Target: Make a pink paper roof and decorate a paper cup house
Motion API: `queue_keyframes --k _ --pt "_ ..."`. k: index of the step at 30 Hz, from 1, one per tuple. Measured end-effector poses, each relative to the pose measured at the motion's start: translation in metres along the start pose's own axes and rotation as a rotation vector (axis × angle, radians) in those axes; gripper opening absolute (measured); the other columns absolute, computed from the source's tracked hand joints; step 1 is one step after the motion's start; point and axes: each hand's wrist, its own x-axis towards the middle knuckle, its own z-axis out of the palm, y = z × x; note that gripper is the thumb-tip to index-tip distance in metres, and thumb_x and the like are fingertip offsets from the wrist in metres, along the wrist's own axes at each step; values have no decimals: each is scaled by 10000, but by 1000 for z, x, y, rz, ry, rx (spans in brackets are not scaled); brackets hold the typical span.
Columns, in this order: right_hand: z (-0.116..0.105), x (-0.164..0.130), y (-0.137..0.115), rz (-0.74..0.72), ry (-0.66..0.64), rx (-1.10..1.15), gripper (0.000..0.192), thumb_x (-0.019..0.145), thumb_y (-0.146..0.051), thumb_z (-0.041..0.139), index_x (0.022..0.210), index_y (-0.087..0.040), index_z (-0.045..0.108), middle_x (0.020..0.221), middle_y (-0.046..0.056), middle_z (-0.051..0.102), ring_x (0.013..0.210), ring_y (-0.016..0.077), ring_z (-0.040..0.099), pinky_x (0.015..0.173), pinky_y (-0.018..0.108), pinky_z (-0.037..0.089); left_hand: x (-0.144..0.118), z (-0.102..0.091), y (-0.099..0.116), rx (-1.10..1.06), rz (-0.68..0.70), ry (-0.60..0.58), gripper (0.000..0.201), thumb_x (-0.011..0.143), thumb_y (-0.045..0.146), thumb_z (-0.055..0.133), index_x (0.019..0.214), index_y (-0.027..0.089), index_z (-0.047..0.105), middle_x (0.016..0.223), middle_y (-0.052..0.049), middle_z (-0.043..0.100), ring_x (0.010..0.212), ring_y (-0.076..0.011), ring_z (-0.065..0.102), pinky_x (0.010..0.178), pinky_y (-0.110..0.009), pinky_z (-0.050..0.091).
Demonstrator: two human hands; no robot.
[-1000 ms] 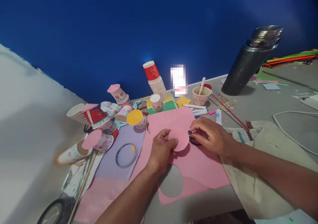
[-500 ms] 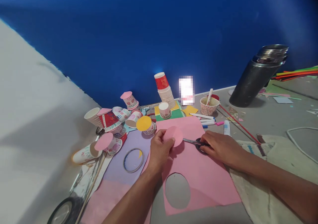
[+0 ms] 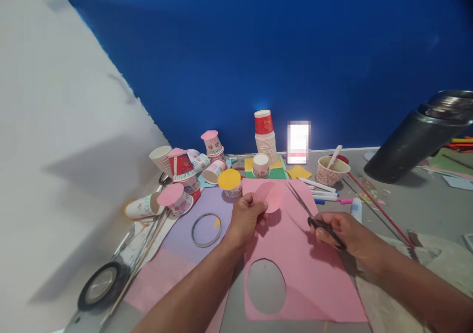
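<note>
Between the thumb and fingers of my left hand (image 3: 248, 219) is a pink paper circle (image 3: 271, 197). My right hand (image 3: 340, 234) grips the scissors (image 3: 301, 200) by their black handles. Their blades point up and left, apart from the circle, and look nearly closed. Beneath both hands lies a pink paper sheet (image 3: 306, 279) with a round hole near its lower left corner. A small white cup (image 3: 261, 165) stands just behind the sheet. To the left of my left hand, a cup with a yellow paper disc (image 3: 229, 180) on top stands on purple paper (image 3: 181, 239).
Several decorated paper cups (image 3: 177, 200) crowd the left side, near a tape ring (image 3: 206, 230). A cup stack (image 3: 265, 138) stands at the back. Rightward are markers (image 3: 321, 185), a glue tube (image 3: 356, 210), a bowl with a stick (image 3: 330, 173), a dark flask (image 3: 414, 141) and cloth (image 3: 391, 279).
My right hand has drawn the scissors away from the circle and turned their blades upward. The circle is tilted more in my left hand. The whole view has shifted slightly.
</note>
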Motion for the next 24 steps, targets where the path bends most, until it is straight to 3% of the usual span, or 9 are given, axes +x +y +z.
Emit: queue_keyframes --k 10,19,24 --pt "10 -6 -3 12 -70 -213 567 735 -680 803 671 -216 483 656 -50 407 653 125 315 592 295 258 -3 0 5 -77 35 14 248 605 287 798 687 175 592 594 56 545 466 -53 483 425 -176 318" --pt "14 -7 -4 -14 -140 -298 542 778 -658 734 640 -244 414 633 -57 362 638 129 287 601 309 234 -7 5 0 -128 38 2 256 583 284 800 730 152 636 665 27 579 557 -95 545 520 -247 554" --pt "16 -6 -3 -16 -146 -295 531 768 -646 743 636 -242 424 625 -60 376 631 126 289 595 299 240 -14 12 4 -202 -12 -6 293 565 257 842 746 142 643 668 17 602 594 -124 619 582 -284 608"
